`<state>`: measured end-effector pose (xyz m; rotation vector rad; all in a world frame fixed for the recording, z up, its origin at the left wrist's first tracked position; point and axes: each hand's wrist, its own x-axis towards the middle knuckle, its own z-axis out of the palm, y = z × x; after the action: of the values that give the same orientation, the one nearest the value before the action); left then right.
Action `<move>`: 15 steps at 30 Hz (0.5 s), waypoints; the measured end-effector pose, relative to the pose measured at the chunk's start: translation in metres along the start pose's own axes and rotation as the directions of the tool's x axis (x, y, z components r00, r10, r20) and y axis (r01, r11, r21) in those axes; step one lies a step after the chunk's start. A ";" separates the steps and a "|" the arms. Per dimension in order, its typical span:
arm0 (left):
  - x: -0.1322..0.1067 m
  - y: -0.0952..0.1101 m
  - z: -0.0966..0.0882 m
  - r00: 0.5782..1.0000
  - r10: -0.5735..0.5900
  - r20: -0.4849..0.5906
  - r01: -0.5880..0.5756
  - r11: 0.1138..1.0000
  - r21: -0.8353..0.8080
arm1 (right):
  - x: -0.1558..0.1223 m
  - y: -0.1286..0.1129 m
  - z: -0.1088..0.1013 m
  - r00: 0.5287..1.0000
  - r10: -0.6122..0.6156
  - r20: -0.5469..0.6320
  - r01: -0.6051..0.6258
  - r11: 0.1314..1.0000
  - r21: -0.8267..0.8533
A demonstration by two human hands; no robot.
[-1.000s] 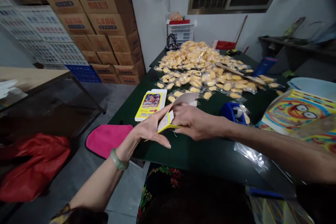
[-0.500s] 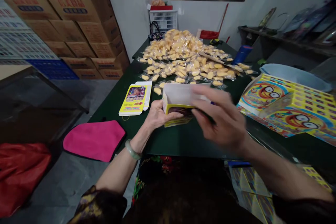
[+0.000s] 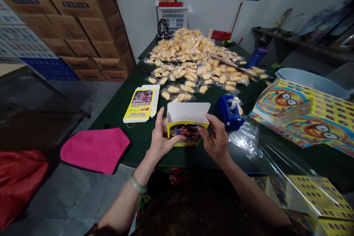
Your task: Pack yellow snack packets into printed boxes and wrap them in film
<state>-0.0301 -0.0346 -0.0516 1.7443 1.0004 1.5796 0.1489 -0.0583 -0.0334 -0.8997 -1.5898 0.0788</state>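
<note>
Between my two hands stands a small yellow printed carton [image 3: 186, 132], its white top flap [image 3: 188, 111] raised and its printed face toward me. My left hand [image 3: 163, 136] grips its left side, thumb across the front. At the right edge my right hand [image 3: 217, 136] pinches the carton, thumb in front and fingers at the side. What the carton holds inside cannot be seen. Left of it lies a flattened stack of yellow cartons [image 3: 140, 104]. Just right of my right hand sits a blue tape dispenser [image 3: 231, 113].
Many wrapped yellow snack pieces [image 3: 193, 49] are heaped across the green table [image 3: 116, 112]. Cartoon display boxes [image 3: 318, 125] and a light-blue basin [image 3: 312, 81] stand at right. Clear plastic film [image 3: 273, 151] hangs over the front edge. A pink stool cover [image 3: 95, 149] sits lower left; brown boxes [image 3: 74, 3] behind.
My right hand has moved left and down from above the carton to its right edge. The carton has turned to face me and come slightly lower. The tape dispenser is now uncovered.
</note>
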 end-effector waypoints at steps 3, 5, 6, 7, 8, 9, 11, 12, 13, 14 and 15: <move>-0.005 -0.007 -0.007 0.981 0.192 -0.031 -0.184 0.967 0.176 | 0.007 -0.001 -0.005 0.993 -0.082 0.079 0.089 0.992 -0.085; -0.003 -0.005 -0.013 0.956 0.293 0.002 -0.284 0.924 0.256 | 0.008 0.000 -0.006 0.992 -0.078 0.100 0.086 0.993 -0.081; -0.001 -0.002 -0.015 0.944 0.328 0.023 -0.321 0.907 0.272 | 0.007 0.000 -0.005 0.992 -0.072 0.105 0.079 0.995 -0.066; 0.002 0.001 -0.018 0.934 0.356 0.037 -0.352 0.895 0.273 | 0.006 0.000 -0.005 0.992 -0.062 0.111 0.068 0.997 -0.047; 0.004 0.006 -0.019 0.924 0.381 0.039 -0.378 0.888 0.261 | 0.004 -0.001 -0.003 0.993 -0.046 0.110 0.050 0.998 -0.028; 0.006 0.010 -0.020 0.920 0.391 0.029 -0.386 0.890 0.241 | 0.003 -0.003 -0.002 0.994 -0.020 0.103 0.021 1.000 -0.011; 0.007 0.019 -0.019 0.934 0.356 -0.035 -0.344 0.921 0.183 | 0.001 -0.010 0.000 0.994 0.068 0.081 -0.069 0.998 0.013; 0.008 0.022 -0.017 0.946 0.315 -0.073 -0.302 0.942 0.145 | 0.001 -0.014 0.000 0.990 0.125 0.070 -0.127 0.992 0.025; 0.008 0.025 -0.015 0.958 0.263 -0.118 -0.252 0.962 0.101 | 0.003 -0.018 0.001 0.981 0.184 0.058 -0.187 0.981 0.044; 0.008 0.028 -0.013 0.964 0.205 -0.167 -0.201 0.979 0.041 | 0.004 -0.021 0.000 0.969 0.243 0.052 -0.247 0.966 0.078; 0.009 0.030 -0.011 0.969 0.139 -0.206 -0.150 0.988 -0.041 | 0.007 -0.022 0.000 0.953 0.298 0.056 -0.303 0.944 0.131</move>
<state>-0.0365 -0.0444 -0.0202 1.6749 0.9294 1.8911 0.1385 -0.0699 -0.0162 -1.0298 -1.4491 0.4186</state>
